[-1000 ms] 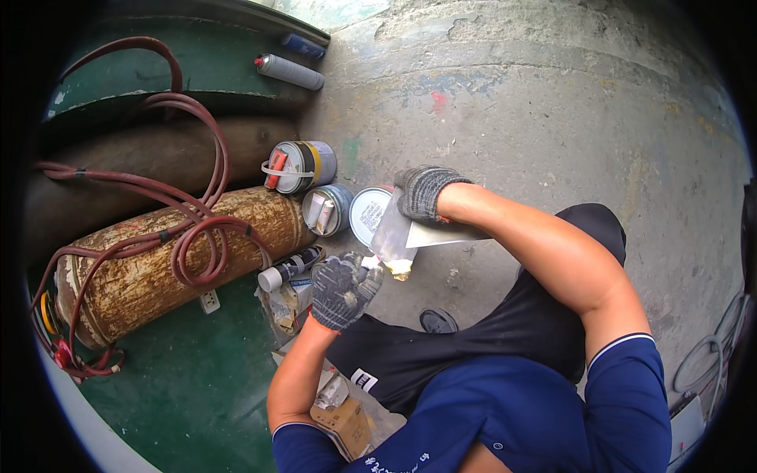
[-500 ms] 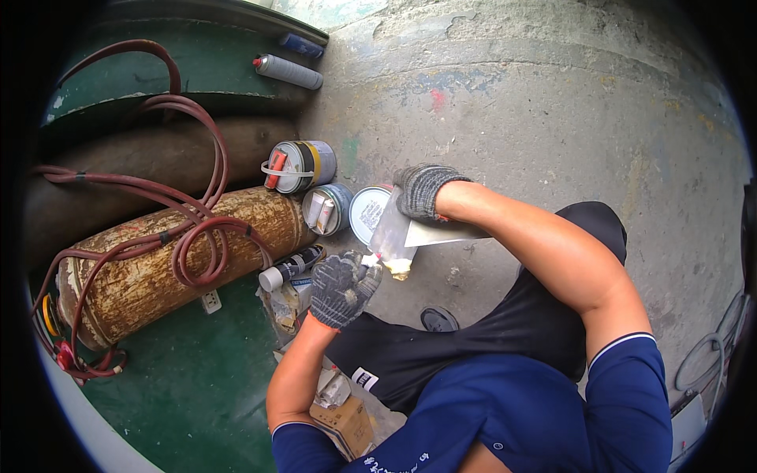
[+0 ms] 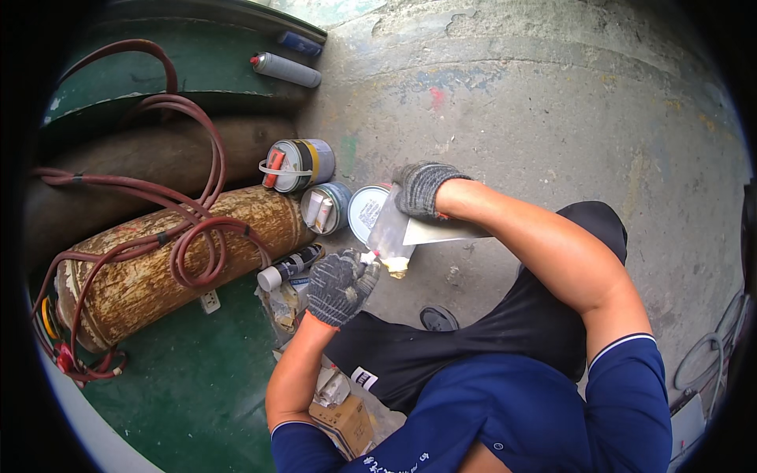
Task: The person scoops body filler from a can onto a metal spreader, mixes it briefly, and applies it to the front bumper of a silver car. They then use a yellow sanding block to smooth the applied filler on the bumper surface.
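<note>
My gloved left hand (image 3: 341, 288) is closed around a small tube (image 3: 368, 257). Only its white end shows, with a spot of pink-red at the tip, right beside a broad flat scraper (image 3: 388, 229). That scraper is gripped by its upper end in my gloved right hand (image 3: 426, 191) and slants down toward the left hand. A lump of cream-yellow putty (image 3: 397, 266) clings to its lower edge. A second pale, pointed flat blade (image 3: 438, 232) sticks out from under my right hand and forearm. Behind the scraper stands a can with a white lid (image 3: 366, 211), partly covered.
Left of the lidded can, an open-topped can (image 3: 335, 201) carries two small tubes, and a handled can (image 3: 319, 162) bears a red-orange object. A rusty cylinder (image 3: 189, 248) lies under red hoses (image 3: 213, 150). A spray can (image 3: 288, 69), a black bottle (image 3: 292, 266) and a cardboard box (image 3: 347, 426) lie around.
Both hands have hardly moved. The tube tip and the scraper stay close together, with the putty still on the scraper's edge; the whole view has shifted very slightly.
</note>
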